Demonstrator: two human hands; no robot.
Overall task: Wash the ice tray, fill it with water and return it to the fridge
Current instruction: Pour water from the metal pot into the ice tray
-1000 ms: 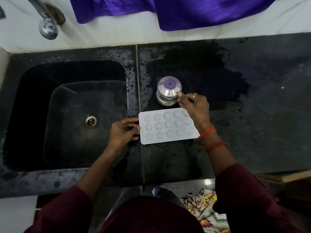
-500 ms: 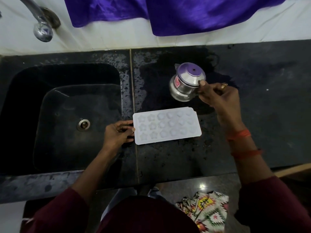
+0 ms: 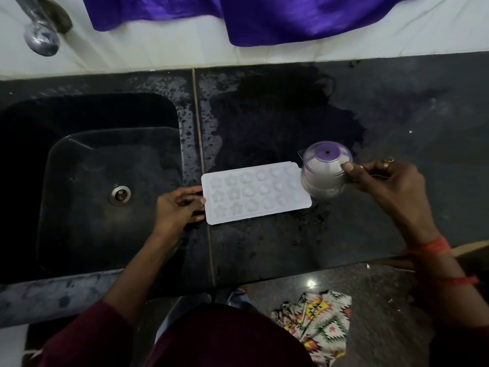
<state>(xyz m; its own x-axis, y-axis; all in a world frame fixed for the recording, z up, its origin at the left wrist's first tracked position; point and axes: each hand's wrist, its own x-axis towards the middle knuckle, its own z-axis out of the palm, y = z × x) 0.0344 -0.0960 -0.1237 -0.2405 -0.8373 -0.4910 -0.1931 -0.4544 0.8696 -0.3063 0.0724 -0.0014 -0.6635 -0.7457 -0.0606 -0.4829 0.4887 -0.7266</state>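
Note:
A white ice tray (image 3: 255, 193) with star and round moulds lies flat on the black counter (image 3: 397, 123), just right of the sink. My left hand (image 3: 180, 207) rests on the tray's left edge, fingers curled against it. A small steel jug (image 3: 325, 173) with a purple lid is held in my right hand (image 3: 389, 181) by its handle. The jug hangs tilted over the tray's right end, its spout toward the tray. No water stream is visible.
A black sink (image 3: 105, 186) with a steel drain (image 3: 120, 194) lies left of the tray. A chrome tap (image 3: 42, 35) hangs at the top left. Purple cloth (image 3: 264, 14) drapes along the back wall. A wet patch darkens the counter behind the tray. A patterned cloth (image 3: 315, 324) lies on the floor.
My right hand lifted the jug from the counter behind the tray and carried it right and down to the tray's right end. My left hand stayed on the tray's left edge.

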